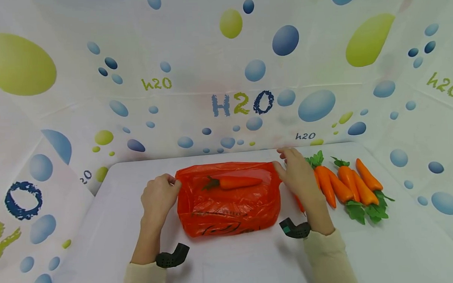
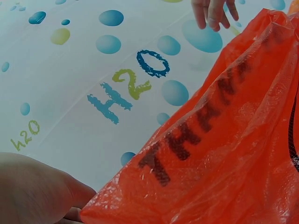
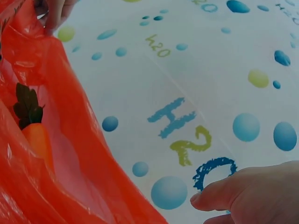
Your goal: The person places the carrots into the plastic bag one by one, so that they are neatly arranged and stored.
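Observation:
A red plastic bag (image 1: 229,208) lies on the white table with its mouth spread open. Inside it sits one orange carrot (image 1: 240,182) with a green leafy top, also seen in the right wrist view. My left hand (image 1: 160,197) pinches the bag's upper left corner between thumb and fingers. Beside the bag's upper right corner is my right hand (image 1: 296,172), its thumb apart from the fingers and nothing between them. In the left wrist view, dark printed letters show on the bag's side, and the right hand's fingers (image 2: 216,13) hang loosely beyond it.
Several orange carrots (image 1: 348,183) with green leaves are piled on the table right of the right hand, partly behind the right forearm. A white cloth (image 1: 193,42) printed with blue and green drops rises behind the table.

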Motion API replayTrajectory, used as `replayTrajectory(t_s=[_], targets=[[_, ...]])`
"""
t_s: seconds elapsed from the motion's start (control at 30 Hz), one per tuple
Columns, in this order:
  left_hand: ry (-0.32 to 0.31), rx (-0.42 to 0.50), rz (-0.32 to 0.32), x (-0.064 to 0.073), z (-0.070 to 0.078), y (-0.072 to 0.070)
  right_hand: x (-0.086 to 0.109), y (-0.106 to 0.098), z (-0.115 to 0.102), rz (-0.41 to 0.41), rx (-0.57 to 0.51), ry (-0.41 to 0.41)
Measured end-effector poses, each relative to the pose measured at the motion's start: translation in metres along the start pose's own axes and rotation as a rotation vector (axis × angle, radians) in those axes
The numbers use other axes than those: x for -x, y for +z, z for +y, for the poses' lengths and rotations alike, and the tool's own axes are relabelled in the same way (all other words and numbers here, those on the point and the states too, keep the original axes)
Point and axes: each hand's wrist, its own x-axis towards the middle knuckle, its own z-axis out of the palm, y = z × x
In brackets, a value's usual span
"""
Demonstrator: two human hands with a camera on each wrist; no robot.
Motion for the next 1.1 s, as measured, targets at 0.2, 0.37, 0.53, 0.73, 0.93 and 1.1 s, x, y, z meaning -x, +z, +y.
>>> replayTrajectory(t_s=[0.2, 0.37, 0.53, 0.73, 0.93, 1.1], targets=[[-0.001, 0.001, 0.001, 0.000, 0.000, 0.000, -0.004, 0.003, 0.007, -0.003, 0.025, 0.050], [-0.008, -0.001, -0.005, 0.000, 0.000, 0.000, -0.005, 0.005, 0.012, 0.011, 0.039, 0.067], [-0.009, -0.002, -0.007, 0.000, 0.000, -0.001, -0.007, 0.005, 0.018, 0.013, 0.049, 0.077], [-0.017, -0.002, -0.020, 0.000, 0.001, -0.001, -0.007, 0.002, 0.020, -0.013, 0.048, 0.107], [-0.021, -0.002, -0.040, 0.000, 0.003, -0.002, -0.007, 0.002, 0.027, -0.019, 0.045, 0.120], [-0.027, 0.003, -0.042, 0.001, 0.003, -0.002, -0.008, 0.004, 0.030, -0.025, 0.042, 0.115]])
